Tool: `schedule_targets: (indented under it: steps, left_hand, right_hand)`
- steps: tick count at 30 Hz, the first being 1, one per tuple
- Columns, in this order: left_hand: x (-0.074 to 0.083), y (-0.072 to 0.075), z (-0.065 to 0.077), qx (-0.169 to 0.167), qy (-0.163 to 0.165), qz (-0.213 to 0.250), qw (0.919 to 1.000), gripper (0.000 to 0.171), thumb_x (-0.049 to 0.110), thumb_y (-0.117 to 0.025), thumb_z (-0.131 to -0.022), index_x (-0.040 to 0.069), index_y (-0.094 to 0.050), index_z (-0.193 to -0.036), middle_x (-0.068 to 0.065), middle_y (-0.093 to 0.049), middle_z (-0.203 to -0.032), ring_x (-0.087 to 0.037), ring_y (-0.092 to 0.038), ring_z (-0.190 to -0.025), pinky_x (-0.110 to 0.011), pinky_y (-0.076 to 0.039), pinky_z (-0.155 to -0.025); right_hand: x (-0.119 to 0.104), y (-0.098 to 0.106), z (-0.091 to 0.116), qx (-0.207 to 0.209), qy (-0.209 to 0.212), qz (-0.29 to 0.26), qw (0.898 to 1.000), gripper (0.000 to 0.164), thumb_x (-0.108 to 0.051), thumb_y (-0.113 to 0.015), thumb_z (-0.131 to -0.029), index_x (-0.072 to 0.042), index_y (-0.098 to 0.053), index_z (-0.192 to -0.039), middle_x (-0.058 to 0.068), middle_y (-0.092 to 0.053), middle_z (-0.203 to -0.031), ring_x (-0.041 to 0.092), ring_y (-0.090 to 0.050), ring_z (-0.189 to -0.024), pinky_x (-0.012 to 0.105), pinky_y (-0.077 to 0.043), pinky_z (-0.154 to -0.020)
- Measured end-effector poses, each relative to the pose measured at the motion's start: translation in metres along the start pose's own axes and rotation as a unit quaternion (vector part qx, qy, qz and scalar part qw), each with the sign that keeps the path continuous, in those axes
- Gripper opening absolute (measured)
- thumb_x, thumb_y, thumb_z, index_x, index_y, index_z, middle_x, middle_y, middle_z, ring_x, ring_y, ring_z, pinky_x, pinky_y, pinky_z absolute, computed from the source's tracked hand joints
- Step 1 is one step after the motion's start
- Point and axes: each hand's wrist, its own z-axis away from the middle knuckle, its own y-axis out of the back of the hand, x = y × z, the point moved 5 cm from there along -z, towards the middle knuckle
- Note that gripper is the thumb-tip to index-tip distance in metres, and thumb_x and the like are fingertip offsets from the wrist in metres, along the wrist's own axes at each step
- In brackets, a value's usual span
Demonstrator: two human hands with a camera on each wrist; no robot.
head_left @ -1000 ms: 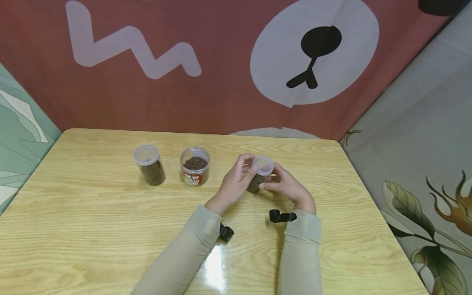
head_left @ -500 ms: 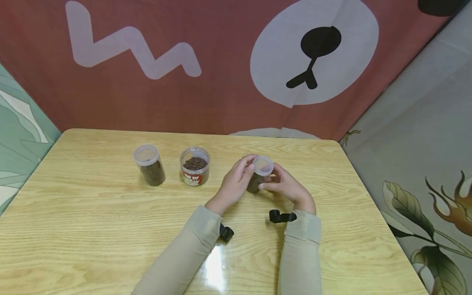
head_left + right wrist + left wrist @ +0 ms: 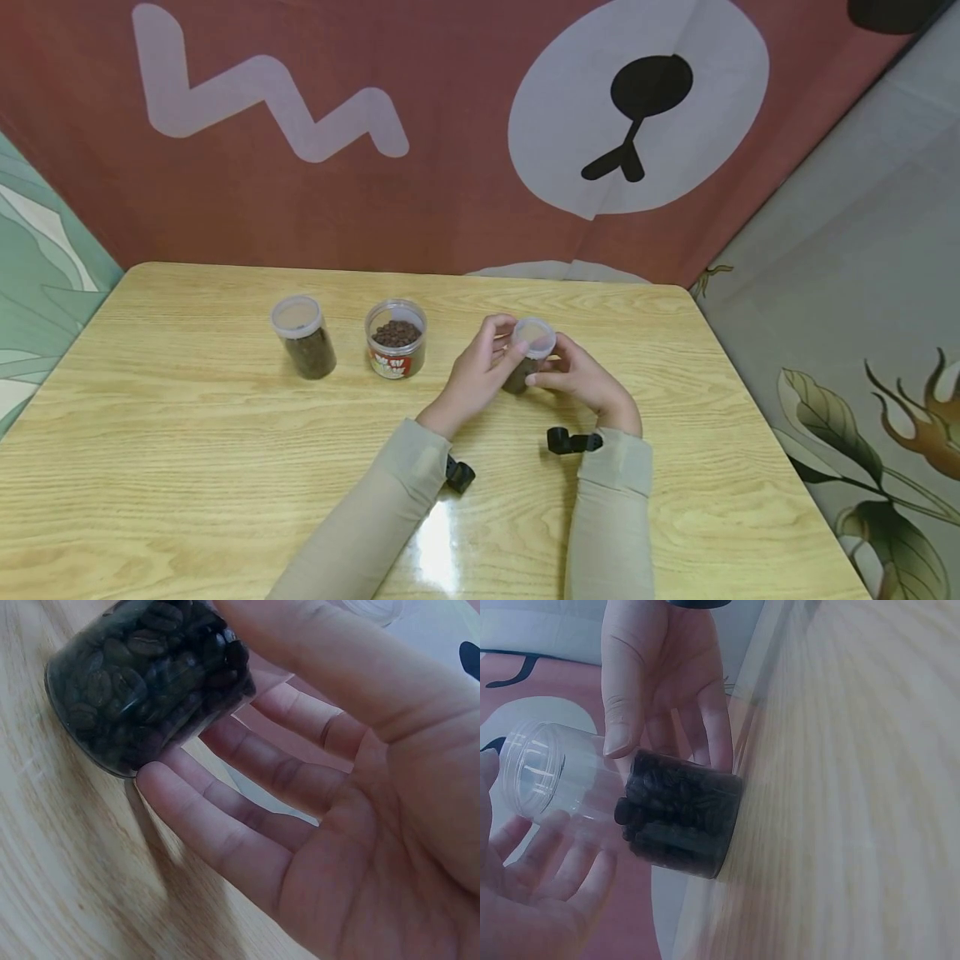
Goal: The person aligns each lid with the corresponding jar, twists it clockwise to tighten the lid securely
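A clear jar (image 3: pixel 519 379) with dark coffee beans in its lower part stands on the table in front of me, under a translucent lid (image 3: pixel 535 336). My left hand (image 3: pixel 474 375) holds the top of it, thumb and fingers at the lid's left side. Lower down, my right hand (image 3: pixel 588 382) grips the jar body from the right. In the left wrist view the beans (image 3: pixel 682 817) fill the lower half, with clear wall above. The right wrist view has the right fingers curved round the jar's bean-filled base (image 3: pixel 142 682).
To the left stands a similar lidded jar (image 3: pixel 311 352) of dark contents. Between it and my hands is a wider uncovered tub (image 3: pixel 397 362) with brown beans and a red label. The wooden table (image 3: pixel 187 467) ends at a printed curtain (image 3: pixel 450 208) behind.
My left thumb and fingers have shifted slightly at the lid, the thumb drawing back and then coming forward onto its edge. The right hand and the jar have stayed in place.
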Motion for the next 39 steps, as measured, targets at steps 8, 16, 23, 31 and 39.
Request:
schedule_targets:
  steps: [8, 16, 23, 31, 39]
  left_hand:
    - [0.0013, 0.0002, 0.0003, -0.005, -0.002, -0.013, 0.9999, 0.050, 0.037, -0.050, -0.108, 0.012, -0.042, -0.150, -0.007, -0.047, -0.150, -0.023, -0.048, -0.138, -0.036, -0.042, -0.113]
    - [0.0010, 0.0003, -0.0009, -0.003, 0.005, -0.035, 0.9994, 0.049, 0.033, -0.046, -0.110, 0.015, -0.041, -0.155, -0.011, -0.048, -0.148, -0.023, -0.051, -0.136, -0.032, -0.043, -0.112]
    - [0.0036, 0.0014, -0.0010, 0.004, -0.003, -0.017, 0.9998, 0.045, 0.027, -0.047, -0.110, 0.008, -0.038, -0.150, -0.015, -0.050, -0.146, -0.027, -0.051, -0.135, -0.035, -0.043, -0.112]
    - [0.0024, 0.0012, 0.0000, -0.003, 0.003, -0.002, 1.0000, 0.050, 0.030, -0.052, -0.108, 0.007, -0.039, -0.150, -0.011, -0.047, -0.151, -0.026, -0.048, -0.138, -0.037, -0.042, -0.114]
    - [0.0009, 0.0007, -0.0011, -0.007, 0.014, -0.027, 0.9995, 0.047, 0.033, -0.043, -0.111, 0.014, -0.041, -0.154, -0.011, -0.047, -0.149, -0.024, -0.052, -0.134, -0.035, -0.043, -0.112]
  right_hand:
    - [0.0014, -0.0001, -0.0004, -0.003, 0.003, 0.001, 1.000, 0.056, -0.007, -0.075, -0.093, -0.006, -0.046, -0.141, 0.007, -0.051, -0.108, 0.024, -0.056, -0.100, 0.031, -0.054, -0.086]
    - [0.0019, 0.0002, -0.0012, -0.002, 0.002, -0.003, 1.000, 0.053, -0.005, -0.074, -0.093, -0.006, -0.047, -0.138, 0.008, -0.049, -0.106, 0.025, -0.054, -0.098, 0.030, -0.054, -0.083]
    - [-0.0003, 0.0003, -0.0006, -0.007, 0.009, -0.010, 1.000, 0.054, -0.004, -0.074, -0.093, -0.005, -0.046, -0.139, 0.007, -0.050, -0.105, 0.023, -0.054, -0.095, 0.029, -0.054, -0.081]
    - [0.0010, -0.0001, -0.0002, -0.008, 0.007, -0.003, 1.000, 0.056, -0.005, -0.074, -0.093, -0.004, -0.045, -0.141, 0.009, -0.049, -0.110, 0.026, -0.055, -0.100, 0.029, -0.055, -0.084]
    - [-0.0007, -0.0002, 0.0003, -0.007, 0.010, -0.001, 1.000, 0.056, -0.004, -0.074, -0.093, -0.003, -0.045, -0.140, 0.009, -0.049, -0.108, 0.025, -0.052, -0.098, 0.028, -0.053, -0.082]
